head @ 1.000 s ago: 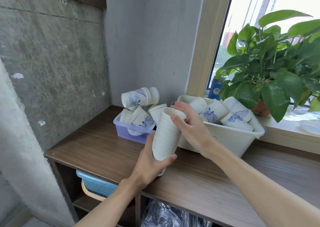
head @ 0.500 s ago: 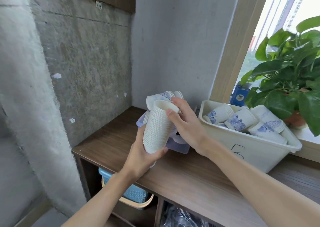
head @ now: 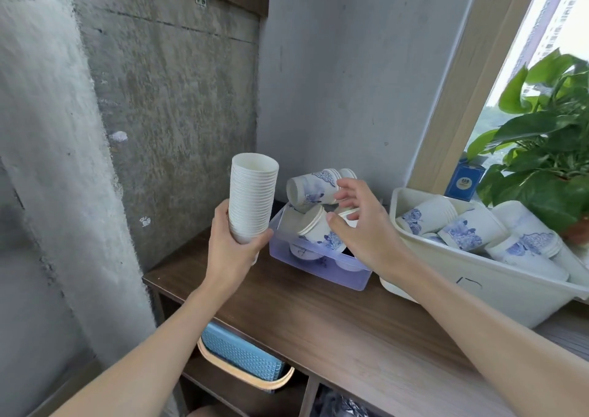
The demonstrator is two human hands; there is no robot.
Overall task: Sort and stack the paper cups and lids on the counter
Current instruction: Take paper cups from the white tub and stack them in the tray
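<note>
My left hand (head: 234, 251) grips the bottom of a tall stack of plain white paper cups (head: 251, 193), held upright above the counter's left end. My right hand (head: 360, 225) hovers with spread fingers over a translucent purple bin (head: 318, 265), close to a blue-printed cup stack (head: 318, 228) lying in it; whether it touches is unclear. Another blue-printed cup stack (head: 310, 187) lies on top of that pile. A white tub (head: 497, 284) at the right holds several more blue-printed cups (head: 468, 228).
The wooden counter (head: 334, 324) ends at a concrete wall on the left. A potted green plant (head: 541, 148) and a blue box (head: 463, 180) stand on the windowsill behind the tub. A blue basket (head: 239, 357) sits on the shelf below.
My right hand has let go of the white cup stack's rim and moved right over the purple bin. My left hand alone has raised the stack upright to the left.
</note>
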